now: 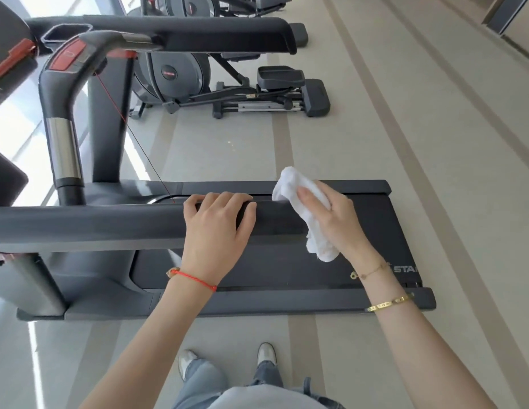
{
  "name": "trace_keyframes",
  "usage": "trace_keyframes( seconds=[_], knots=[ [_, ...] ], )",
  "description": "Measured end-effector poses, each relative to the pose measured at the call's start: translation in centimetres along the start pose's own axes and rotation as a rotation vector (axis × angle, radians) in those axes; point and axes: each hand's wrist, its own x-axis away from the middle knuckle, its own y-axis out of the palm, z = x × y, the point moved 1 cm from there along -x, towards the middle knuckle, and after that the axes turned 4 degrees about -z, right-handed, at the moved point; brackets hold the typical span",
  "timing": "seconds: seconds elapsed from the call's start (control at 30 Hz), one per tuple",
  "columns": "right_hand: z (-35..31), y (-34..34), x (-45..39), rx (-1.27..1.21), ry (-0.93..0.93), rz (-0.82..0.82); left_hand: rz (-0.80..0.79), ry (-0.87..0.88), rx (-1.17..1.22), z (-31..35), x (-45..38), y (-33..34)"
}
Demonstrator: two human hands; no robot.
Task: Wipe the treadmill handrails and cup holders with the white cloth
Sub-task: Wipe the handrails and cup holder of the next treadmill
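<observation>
The near grey handrail [109, 224] runs from the left edge to the frame's middle. My left hand [216, 228] grips it close to its free end, fingers curled over the top. My right hand [337, 219] holds a crumpled white cloth [301, 196] right at the rail's end, the cloth hanging down past my palm. The far handrail [198, 33] lies across the top of the view. A dark cup holder opening [65, 35] shows at the top left beside the console.
The treadmill deck [287, 270] lies below the rails, its belt black. A curved grey grip bar [62, 93] with a red panel and a red safety cord rises at the left. An elliptical machine [228, 84] stands beyond. My feet [228, 361] stand on the pale floor.
</observation>
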Motion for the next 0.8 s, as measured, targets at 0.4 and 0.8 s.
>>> trace_keyframes(
  seconds=[0.4, 0.8],
  knots=[
    [0.0, -1.0, -0.6, -0.086, 0.099, -0.113, -0.009, -0.001, 0.007, 0.2, 0.1, 0.0],
    [2.2, -0.2, 1.0, -0.149, -0.024, 0.045, -0.006, 0.002, 0.019, 0.2, 0.0, 0.0]
  ],
)
